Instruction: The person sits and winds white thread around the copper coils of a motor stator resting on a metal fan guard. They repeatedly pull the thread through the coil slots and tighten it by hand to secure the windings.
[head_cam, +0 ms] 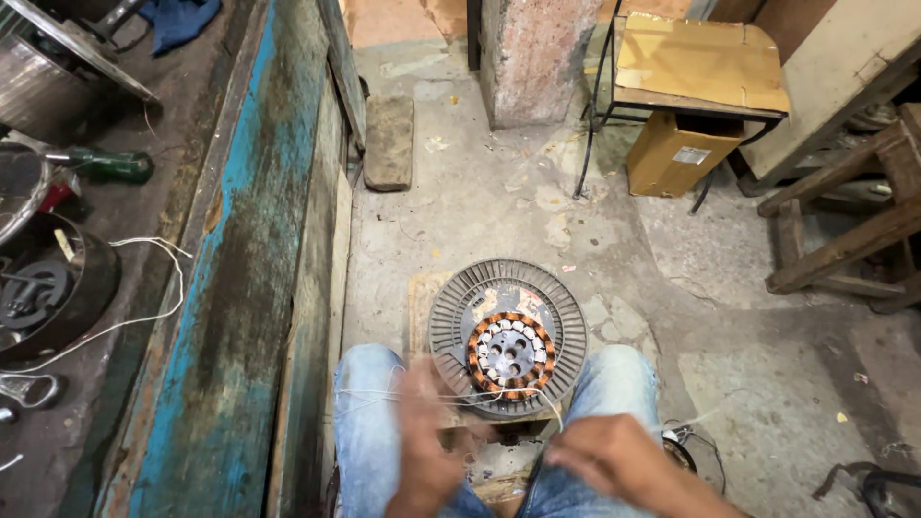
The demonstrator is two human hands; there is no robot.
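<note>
While both hands sit low in the head view between the knees, the work piece is right in front of them: a round grey finned motor housing (507, 338) lying flat on the concrete floor (729, 336), with a stator ring of copper-coloured windings (511, 354) in its middle.

Left hand (422, 441): blurred by motion, fingers appear curled toward the thin white string (384, 395) that runs across the near edge of the housing. Can't tell if it actually pinches the string.

Right hand (606, 453): fingers bunched together near another strand of the string that drops off the housing's near rim. Looks like a pinch grip, but the contact point is too small to confirm.

The housing sits between the 2 jean-covered knees (369, 412), near rim just beside the hands. A flat board or cardboard piece (419, 307) shows under its left edge.

Surroundings:
- Left: worn wooden bench with peeling blue paint (240, 288). On it a green glass bottle (106, 165) lying on its side, a dark round pan-like part (48, 288), a loose white cord (144, 307).
- Far floor: a flat worn brick-shaped block (389, 142) beside the bench, then a rough concrete pillar (537, 58).
- Upper right: metal-framed stool topped with cardboard (700, 58), a yellow-brown box (676, 152) under it.
- Far right: timber frame pieces (844, 211).
- Bottom right: dark cable (863, 480) on the floor.
</note>
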